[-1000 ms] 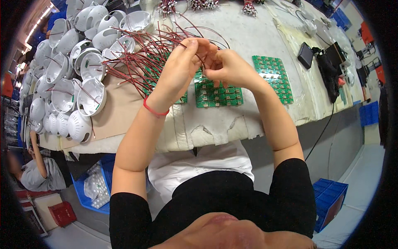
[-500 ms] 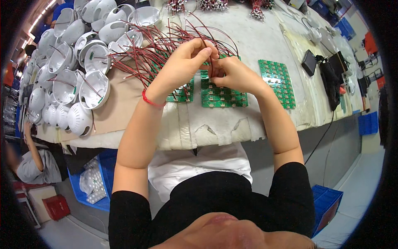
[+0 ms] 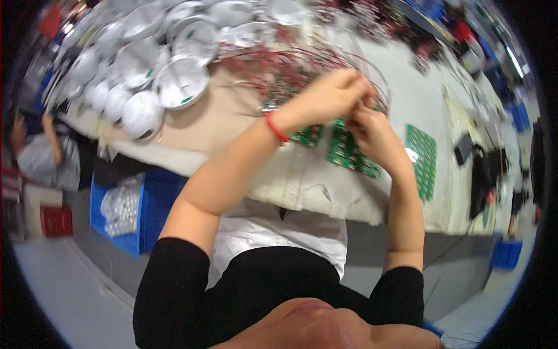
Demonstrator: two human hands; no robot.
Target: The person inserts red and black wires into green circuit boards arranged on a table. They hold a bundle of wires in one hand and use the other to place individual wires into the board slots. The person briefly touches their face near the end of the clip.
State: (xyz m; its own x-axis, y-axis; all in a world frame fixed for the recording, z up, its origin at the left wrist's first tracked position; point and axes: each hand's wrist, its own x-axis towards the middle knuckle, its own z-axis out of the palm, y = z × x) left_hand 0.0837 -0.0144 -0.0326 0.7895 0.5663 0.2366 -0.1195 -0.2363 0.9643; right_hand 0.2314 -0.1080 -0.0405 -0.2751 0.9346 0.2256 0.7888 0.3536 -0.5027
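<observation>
My left hand (image 3: 334, 99), below a red cord at the wrist, and my right hand (image 3: 378, 136) meet above a panel of green circuit boards (image 3: 349, 156). Their fingertips are pinched close together. A red-and-black wire ran between the fingers half a second ago; motion blur now hides most of it. Under my left forearm shows a second green panel (image 3: 308, 137). Beyond that arm spreads a loose heap of red-and-black wires (image 3: 273, 67). To the right of my right hand lies a third green panel (image 3: 424, 163).
White rounded shells (image 3: 182, 83) crowd the table's left side, some with wires inside. Black devices and cables (image 3: 491, 174) lie at the right. Below the table edge stands a blue bin (image 3: 157, 203) with bagged things. Another person's arm (image 3: 53, 139) shows at far left.
The whole view has shifted and tilted, so the table sits turned and blurred. Both my hands stay together over the middle panel with their fingers pinched.
</observation>
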